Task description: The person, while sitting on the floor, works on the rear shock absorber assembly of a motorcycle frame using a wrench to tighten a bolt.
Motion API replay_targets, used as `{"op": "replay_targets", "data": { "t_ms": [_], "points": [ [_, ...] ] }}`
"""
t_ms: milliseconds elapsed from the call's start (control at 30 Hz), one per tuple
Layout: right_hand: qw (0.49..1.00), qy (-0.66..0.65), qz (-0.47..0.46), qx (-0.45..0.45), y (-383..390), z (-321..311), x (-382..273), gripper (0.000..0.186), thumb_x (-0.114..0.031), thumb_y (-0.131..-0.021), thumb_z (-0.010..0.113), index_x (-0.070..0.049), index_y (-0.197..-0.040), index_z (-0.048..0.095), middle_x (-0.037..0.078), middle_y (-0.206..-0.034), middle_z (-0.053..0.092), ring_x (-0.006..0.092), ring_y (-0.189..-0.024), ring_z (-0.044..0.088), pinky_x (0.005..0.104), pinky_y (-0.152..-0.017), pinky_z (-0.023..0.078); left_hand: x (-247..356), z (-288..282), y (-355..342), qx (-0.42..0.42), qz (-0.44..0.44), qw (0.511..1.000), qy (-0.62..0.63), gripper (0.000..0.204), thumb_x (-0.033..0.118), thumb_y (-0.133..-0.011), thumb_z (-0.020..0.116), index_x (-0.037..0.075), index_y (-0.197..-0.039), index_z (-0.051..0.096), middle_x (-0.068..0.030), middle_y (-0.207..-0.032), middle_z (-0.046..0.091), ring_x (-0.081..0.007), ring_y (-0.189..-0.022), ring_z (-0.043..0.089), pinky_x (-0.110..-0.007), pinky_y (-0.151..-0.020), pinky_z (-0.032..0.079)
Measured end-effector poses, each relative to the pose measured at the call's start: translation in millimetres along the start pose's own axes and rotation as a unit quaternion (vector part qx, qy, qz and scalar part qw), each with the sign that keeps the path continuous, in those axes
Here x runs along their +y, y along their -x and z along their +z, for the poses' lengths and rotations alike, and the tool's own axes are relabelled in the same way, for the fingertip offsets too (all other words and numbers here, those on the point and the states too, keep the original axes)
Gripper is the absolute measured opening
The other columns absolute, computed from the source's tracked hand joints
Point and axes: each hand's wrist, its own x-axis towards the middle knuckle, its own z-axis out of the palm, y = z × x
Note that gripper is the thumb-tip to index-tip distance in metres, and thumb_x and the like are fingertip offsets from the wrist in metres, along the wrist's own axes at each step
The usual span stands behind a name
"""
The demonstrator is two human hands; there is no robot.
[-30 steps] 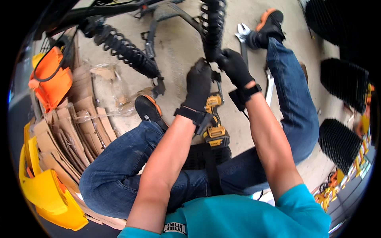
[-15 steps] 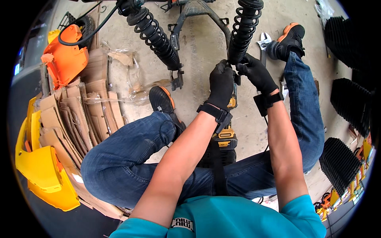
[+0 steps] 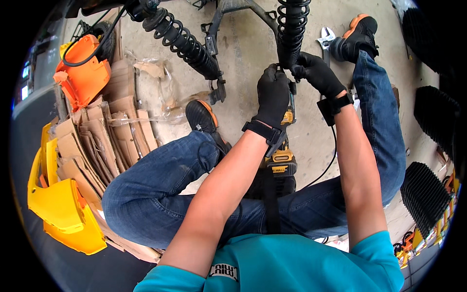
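Both my hands wear black gloves and meet at the lower end of the right coil-spring shock absorber (image 3: pixel 292 36), which hangs from a vehicle frame. My left hand (image 3: pixel 273 95) is closed just left of that end, fingertips pinched together; whatever they hold is hidden. My right hand (image 3: pixel 318 75) is on the other side, fingers curled in against the shock's bottom, and what it grips there cannot be made out. Below my left hand a yellow and black cordless power tool (image 3: pixel 280 158) is on the floor between my legs, partly covered by the hand and wrist strap.
A second shock absorber (image 3: pixel 187 48) hangs at the left, its lower bracket free. The frame's dark tube (image 3: pixel 243 6) runs behind. An adjustable wrench (image 3: pixel 326 39) lies by my right shoe. Stacked cardboard (image 3: pixel 97 141), orange (image 3: pixel 85 68) and yellow (image 3: pixel 58 204) panels lie left; black ribbed pieces (image 3: pixel 425 194) right.
The view has shifted slightly. Both hands stay at the lower end of the right shock absorber, with only small finger movements; the shock's end sits a little further left between them.
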Motion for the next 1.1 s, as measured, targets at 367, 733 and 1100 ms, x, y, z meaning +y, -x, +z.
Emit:
{"op": "replay_targets", "data": {
  "t_ms": [367, 733, 1100],
  "points": [
    [0.999, 0.030, 0.001, 0.012, 2.7, 1.7, -10.6, 0.019, -0.010, -0.089, 0.059, -0.002, -0.106, 0.063, -0.001, -0.077, 0.059, 0.0077, -0.066, 0.052, 0.0253, -0.063, 0.045, -1.9, -2.1, -2.2, 0.012, 0.080, 0.975, -0.206, 0.033, 0.009, -0.086, 0.052, -0.004, -0.116, 0.054, -0.0192, -0.093, 0.063, -0.0285, -0.078, 0.064, -0.039, -0.068, 0.050],
    [0.999, -0.031, 0.019, 0.013, 7.7, 7.9, -14.8, 0.021, -0.006, -0.089, 0.057, -0.001, -0.108, 0.063, -0.001, -0.080, 0.060, 0.0078, -0.070, 0.052, 0.0254, -0.066, 0.046, -19.6, -6.9, -11.2, -0.011, 0.036, 0.996, -0.086, 0.049, 0.005, -0.088, 0.050, -0.004, -0.136, 0.045, -0.0089, -0.099, 0.063, -0.0151, -0.077, 0.064, -0.026, -0.069, 0.053],
    [0.997, 0.024, 0.014, 0.068, 11.2, 18.0, -15.2, 0.022, -0.008, -0.089, 0.058, 0.001, -0.109, 0.063, 0.003, -0.086, 0.063, 0.0100, -0.072, 0.054, 0.0266, -0.069, 0.048, -5.5, -20.5, -5.3, -0.080, -0.012, 0.995, -0.066, 0.050, 0.008, -0.093, 0.049, -0.001, -0.141, 0.040, -0.0111, -0.114, 0.061, -0.0186, -0.095, 0.067, -0.024, -0.075, 0.053]
  ]
}}
